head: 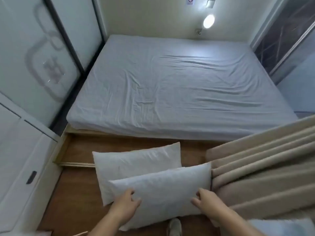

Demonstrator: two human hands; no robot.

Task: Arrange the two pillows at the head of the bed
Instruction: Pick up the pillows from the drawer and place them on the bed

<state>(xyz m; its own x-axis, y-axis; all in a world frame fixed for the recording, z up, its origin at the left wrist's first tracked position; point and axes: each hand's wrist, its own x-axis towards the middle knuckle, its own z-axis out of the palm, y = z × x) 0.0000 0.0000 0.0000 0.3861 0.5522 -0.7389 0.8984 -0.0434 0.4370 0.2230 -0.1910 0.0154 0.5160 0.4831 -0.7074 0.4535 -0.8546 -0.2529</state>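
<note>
Two white pillows are stacked in front of me, above the wooden floor at the foot of the bed. The upper pillow lies across the lower pillow, which sticks out behind it to the left. My left hand grips the upper pillow's near left part. My right hand grips its near right part. The bed, covered by a wrinkled pale blue-grey sheet, stretches away toward the far wall; nothing lies on it.
White wardrobe doors and frosted sliding doors line the left side. A beige padded panel leans at the right. A window is on the far right, a round wall lamp on the far wall. A shoe shows below the pillows.
</note>
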